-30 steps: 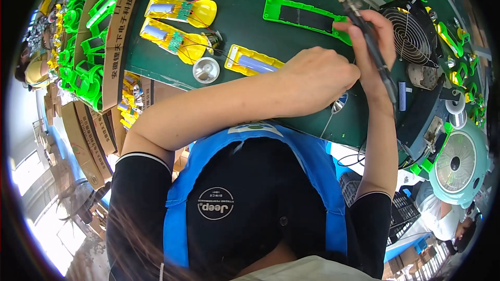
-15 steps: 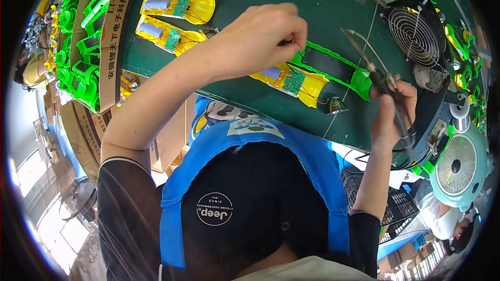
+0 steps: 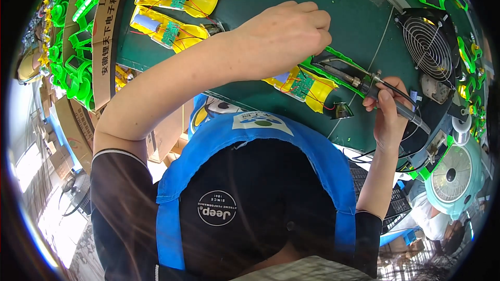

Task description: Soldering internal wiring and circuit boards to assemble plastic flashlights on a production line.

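Note:
In my right hand [image 3: 390, 117] is a soldering iron [image 3: 388, 95] with a thin metal tube along it, its tip end pointing left toward my left hand. My left hand [image 3: 297, 34] is closed above the bench, fingertips turned down and hidden, so what they pinch cannot be made out. Beneath and beside it lie a green plastic frame [image 3: 341, 78] and a yellow lamp housing [image 3: 325, 91]. A green circuit board [image 3: 303, 84], red wires and part of a blue battery cell [image 3: 282, 77] sit in that housing. Next to its right end rests a shiny reflector cup [image 3: 342, 110].
Two more yellow housings [image 3: 208, 1] with boards and cells lie at the far left. A cardboard box [image 3: 107, 36] of green frames stands left. On the right are a black fan [image 3: 428, 46], a solder spool [image 3: 461, 125] and a pale green fan [image 3: 452, 174].
The soldering iron has swung from pointing up to lying lower, its tip now aimed left over the green frame. My left hand has shifted a little to the right.

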### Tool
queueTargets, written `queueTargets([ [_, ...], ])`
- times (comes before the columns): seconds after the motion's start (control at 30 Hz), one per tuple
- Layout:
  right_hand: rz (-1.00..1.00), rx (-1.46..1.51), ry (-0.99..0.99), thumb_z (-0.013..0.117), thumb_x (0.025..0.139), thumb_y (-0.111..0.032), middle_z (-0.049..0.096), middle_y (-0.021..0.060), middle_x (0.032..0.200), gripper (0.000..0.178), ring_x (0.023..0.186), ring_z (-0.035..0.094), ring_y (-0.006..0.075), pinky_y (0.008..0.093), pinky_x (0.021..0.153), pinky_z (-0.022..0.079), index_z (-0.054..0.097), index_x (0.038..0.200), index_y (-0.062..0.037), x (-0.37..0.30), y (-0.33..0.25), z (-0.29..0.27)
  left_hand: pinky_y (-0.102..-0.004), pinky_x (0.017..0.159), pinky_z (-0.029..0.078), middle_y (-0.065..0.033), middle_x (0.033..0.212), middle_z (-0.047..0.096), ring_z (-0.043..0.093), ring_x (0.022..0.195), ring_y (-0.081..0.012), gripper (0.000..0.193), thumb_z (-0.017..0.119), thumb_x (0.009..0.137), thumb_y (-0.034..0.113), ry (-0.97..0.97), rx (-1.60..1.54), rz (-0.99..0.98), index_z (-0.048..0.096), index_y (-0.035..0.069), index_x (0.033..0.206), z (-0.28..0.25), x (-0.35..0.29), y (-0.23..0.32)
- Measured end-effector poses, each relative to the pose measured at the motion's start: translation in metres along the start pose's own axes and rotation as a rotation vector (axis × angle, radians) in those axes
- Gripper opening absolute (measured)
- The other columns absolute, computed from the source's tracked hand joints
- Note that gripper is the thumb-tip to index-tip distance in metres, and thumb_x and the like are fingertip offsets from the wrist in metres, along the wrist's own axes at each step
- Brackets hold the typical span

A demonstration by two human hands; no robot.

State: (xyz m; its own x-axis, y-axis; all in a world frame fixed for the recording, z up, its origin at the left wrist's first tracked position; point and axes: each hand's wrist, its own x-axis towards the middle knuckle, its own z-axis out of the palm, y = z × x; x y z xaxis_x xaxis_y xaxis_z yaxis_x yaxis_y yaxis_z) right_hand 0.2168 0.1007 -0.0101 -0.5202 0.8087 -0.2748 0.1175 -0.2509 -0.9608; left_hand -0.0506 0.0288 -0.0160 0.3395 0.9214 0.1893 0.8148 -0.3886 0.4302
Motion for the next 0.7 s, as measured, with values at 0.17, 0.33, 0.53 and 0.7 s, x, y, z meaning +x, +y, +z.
queueTargets([
  [0.17, -0.008, -0.029, -0.011, 0.069, 0.086, -0.017, 0.065, 0.0113, 0.073, 0.028, 0.060, 0.062, 0.0121, 0.0217, 0.055, 0.048, 0.056, 0.098, 0.0044, -0.0010, 0.0009, 0.0016, -0.0335, 0.081, 0.047, -0.0068, 0.087, 0.055, 0.056, 0.088, -0.0233, 0.013, 0.066, 0.070, 0.003, 0.017, 0.061, 0.036, 0.058, 0.003, 0.080, -0.0012, -0.0001, 0.0012],
  [0.33, -0.009, -0.051, 0.006, 0.068, 0.086, -0.016, 0.066, 0.0110, 0.073, 0.027, 0.061, 0.063, 0.0123, 0.0212, 0.055, 0.048, 0.056, 0.099, 0.0045, -0.0020, 0.0014, 0.0037, -0.0332, 0.080, 0.046, -0.0061, 0.086, 0.055, 0.056, 0.088, -0.0224, 0.014, 0.066, 0.069, 0.003, 0.021, 0.044, 0.040, 0.058, 0.003, 0.080, -0.0022, -0.0004, 0.0016],
  [0.53, 0.006, -0.075, -0.011, 0.067, 0.087, -0.016, 0.065, 0.0111, 0.074, 0.026, 0.060, 0.062, 0.0125, 0.0211, 0.055, 0.048, 0.056, 0.099, 0.0043, -0.0005, 0.0004, 0.0024, -0.0329, 0.081, 0.046, -0.0057, 0.087, 0.055, 0.055, 0.088, -0.0218, 0.014, 0.065, 0.069, 0.003, 0.003, 0.047, 0.050, 0.058, 0.003, 0.080, -0.0041, 0.0000, 0.0009],
  [0.7, -0.028, 0.072, 0.081, 0.065, 0.087, -0.014, 0.065, 0.0114, 0.074, 0.024, 0.059, 0.062, 0.0152, 0.0240, 0.057, 0.049, 0.056, 0.099, 0.0040, -0.0086, -0.0005, -0.0035, -0.0331, 0.082, 0.045, -0.0052, 0.088, 0.055, 0.055, 0.089, -0.0212, 0.012, 0.065, 0.069, 0.004, -0.012, 0.066, 0.050, 0.058, 0.004, 0.080, -0.0041, 0.0002, 0.0029],
])
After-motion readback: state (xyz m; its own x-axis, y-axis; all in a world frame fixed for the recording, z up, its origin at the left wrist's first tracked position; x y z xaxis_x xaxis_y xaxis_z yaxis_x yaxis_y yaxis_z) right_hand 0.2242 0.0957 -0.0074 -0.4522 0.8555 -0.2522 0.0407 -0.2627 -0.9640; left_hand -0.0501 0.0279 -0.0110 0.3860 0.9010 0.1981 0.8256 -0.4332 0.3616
